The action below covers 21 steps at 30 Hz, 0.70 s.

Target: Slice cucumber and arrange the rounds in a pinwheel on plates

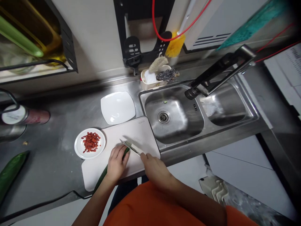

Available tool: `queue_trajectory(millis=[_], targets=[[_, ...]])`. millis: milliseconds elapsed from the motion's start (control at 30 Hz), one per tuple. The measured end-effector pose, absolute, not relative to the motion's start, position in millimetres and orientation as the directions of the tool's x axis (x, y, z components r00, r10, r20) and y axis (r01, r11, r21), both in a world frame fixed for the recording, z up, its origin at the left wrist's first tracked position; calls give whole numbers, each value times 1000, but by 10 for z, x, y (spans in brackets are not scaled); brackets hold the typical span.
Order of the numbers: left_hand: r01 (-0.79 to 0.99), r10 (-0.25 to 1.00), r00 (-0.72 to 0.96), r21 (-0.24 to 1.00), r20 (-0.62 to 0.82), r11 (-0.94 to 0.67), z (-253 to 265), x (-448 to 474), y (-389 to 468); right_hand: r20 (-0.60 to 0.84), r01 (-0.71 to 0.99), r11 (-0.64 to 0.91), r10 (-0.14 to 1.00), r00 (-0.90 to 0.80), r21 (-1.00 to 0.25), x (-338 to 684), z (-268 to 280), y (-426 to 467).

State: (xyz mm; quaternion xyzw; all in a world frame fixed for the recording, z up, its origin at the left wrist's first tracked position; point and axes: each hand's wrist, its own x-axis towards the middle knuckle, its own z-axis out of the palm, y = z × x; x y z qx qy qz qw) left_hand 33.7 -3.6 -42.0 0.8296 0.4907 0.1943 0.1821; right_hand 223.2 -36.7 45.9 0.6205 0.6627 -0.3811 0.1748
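On the white cutting board [143, 131] lies a long green cucumber [101, 179], running from under my left forearm to the blade. My left hand [116, 164] is closed over the cucumber near its far end. A kitchen knife [130, 147] is in my right hand [155, 169], its handle hidden by my fingers. The blade points up and left, at the cucumber's end, close to my left fingertips. Whether it touches the cucumber's skin is hard to make out. Left of the board, a round white plate [77, 146] holds small red pieces [91, 142].
A square white plate [117, 106] stands behind the board. To the right is a double steel sink [174, 121] with a black faucet [207, 73] over it. A sponge holder [152, 84] sits behind. Another cucumber [11, 171] and a can [36, 116] are at the far left.
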Motion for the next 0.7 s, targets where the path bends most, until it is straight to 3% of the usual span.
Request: queue_trajectory(millis=[700], targets=[[748, 875, 447, 459, 186, -479, -454, 339, -56, -703, 949, -45, 683, -199, -313, 2282, 554, -364]])
